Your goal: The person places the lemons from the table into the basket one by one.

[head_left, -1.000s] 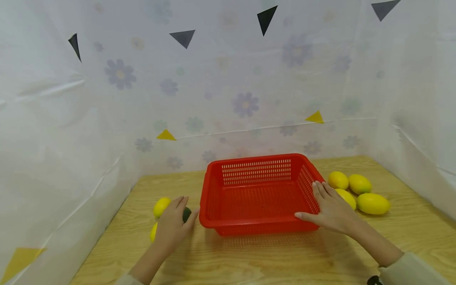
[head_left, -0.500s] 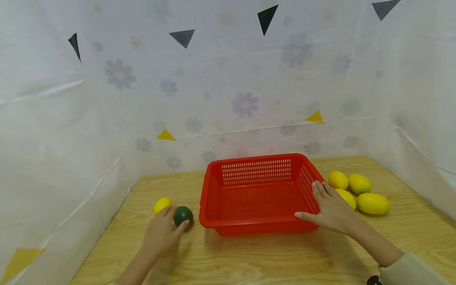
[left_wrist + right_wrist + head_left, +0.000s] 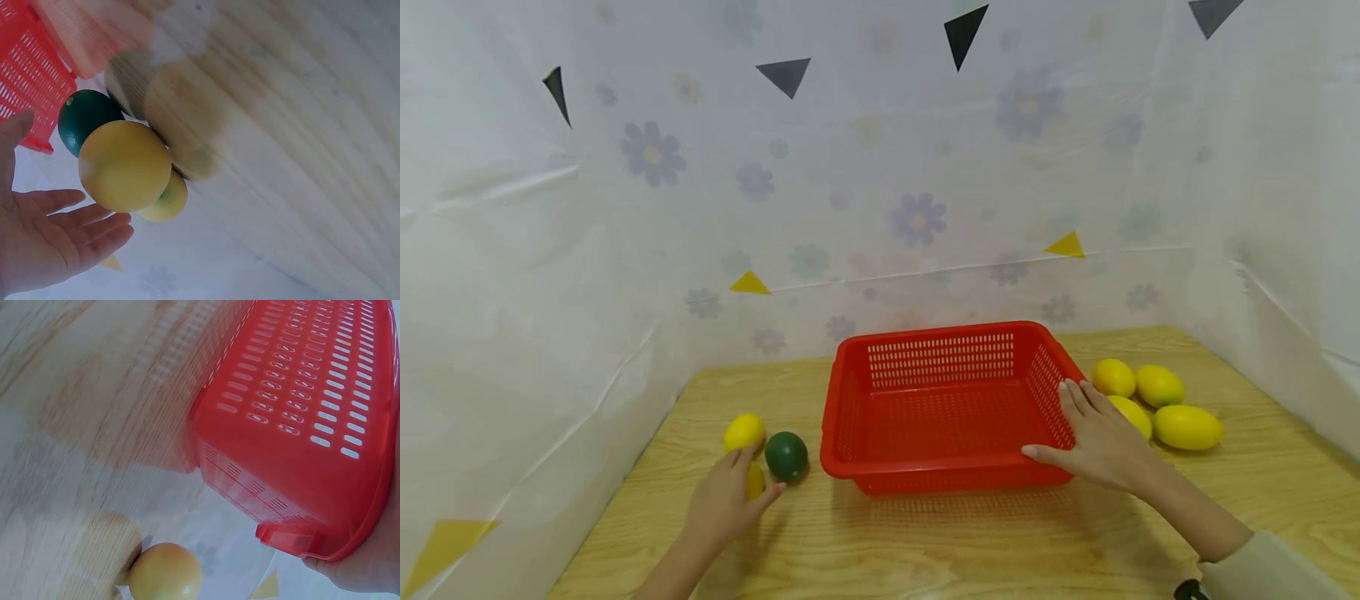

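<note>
In the head view, my left hand (image 3: 718, 504) is beside the nearer of two left-side lemons (image 3: 755, 482), with its fingers spread and nothing gripped. That lemon is partly hidden behind the hand, but in the left wrist view the yellow fruit (image 3: 125, 165) shows whole, fingertips right at its edge. A dark green round fruit (image 3: 787, 456) lies just right of it and another lemon (image 3: 745, 432) farther back. My right hand (image 3: 1101, 442) rests with extended fingers on the near right corner of a red plastic basket (image 3: 955, 461), thumb along the front rim.
Right of the basket, several lemons (image 3: 1187, 427) lie grouped on the wooden table (image 3: 925, 550). White flowered sheeting (image 3: 865, 208) hangs behind the table and along both sides.
My left hand has drawn back from the green fruit, moving left and nearer to me, so that fruit is now uncovered. The right hand and basket stay in place.
</note>
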`<state>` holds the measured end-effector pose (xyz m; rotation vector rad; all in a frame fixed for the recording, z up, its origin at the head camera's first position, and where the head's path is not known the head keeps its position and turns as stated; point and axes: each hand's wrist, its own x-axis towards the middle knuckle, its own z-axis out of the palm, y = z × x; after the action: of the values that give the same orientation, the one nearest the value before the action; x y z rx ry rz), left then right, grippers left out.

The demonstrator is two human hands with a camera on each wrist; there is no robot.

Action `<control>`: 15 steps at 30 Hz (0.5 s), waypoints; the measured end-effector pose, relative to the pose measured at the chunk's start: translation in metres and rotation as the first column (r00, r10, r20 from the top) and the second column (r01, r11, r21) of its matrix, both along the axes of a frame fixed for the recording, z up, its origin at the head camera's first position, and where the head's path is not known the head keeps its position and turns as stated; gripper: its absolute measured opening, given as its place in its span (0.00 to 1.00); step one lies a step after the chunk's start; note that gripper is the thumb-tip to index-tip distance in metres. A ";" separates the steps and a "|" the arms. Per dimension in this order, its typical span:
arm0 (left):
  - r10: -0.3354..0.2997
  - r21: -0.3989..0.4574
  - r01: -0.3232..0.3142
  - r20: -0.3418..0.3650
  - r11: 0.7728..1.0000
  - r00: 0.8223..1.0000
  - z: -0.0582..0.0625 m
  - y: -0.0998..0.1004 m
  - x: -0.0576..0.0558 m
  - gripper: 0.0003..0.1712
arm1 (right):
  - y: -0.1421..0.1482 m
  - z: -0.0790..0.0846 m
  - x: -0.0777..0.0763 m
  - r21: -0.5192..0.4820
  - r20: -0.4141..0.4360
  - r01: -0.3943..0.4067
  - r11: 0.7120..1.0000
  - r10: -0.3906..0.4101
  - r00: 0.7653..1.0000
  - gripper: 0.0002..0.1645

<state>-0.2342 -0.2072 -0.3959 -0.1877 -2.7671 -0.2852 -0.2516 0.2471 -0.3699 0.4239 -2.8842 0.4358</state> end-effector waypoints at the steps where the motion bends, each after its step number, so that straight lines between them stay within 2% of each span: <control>1: 0.004 -0.003 -0.004 0.008 1.000 1.000 0.000 -0.001 0.000 0.42 | 0.000 0.000 0.000 0.001 0.000 0.001 1.000 -0.001 1.000 0.62; 6: 0.021 -0.028 -0.020 0.047 0.999 0.999 -0.001 -0.003 0.001 0.44 | 0.000 0.000 0.001 -0.008 0.005 0.001 1.000 -0.001 1.000 0.63; 15: 0.052 -0.006 -0.052 0.121 0.999 0.991 -0.004 -0.007 0.003 0.45 | -0.001 0.002 0.001 -0.007 0.012 0.008 1.000 -0.008 1.000 0.63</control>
<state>-0.2315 -0.2146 -0.4002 -0.1020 -2.8872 -0.2888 -0.2504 0.2463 -0.3674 0.4095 -2.8942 0.4483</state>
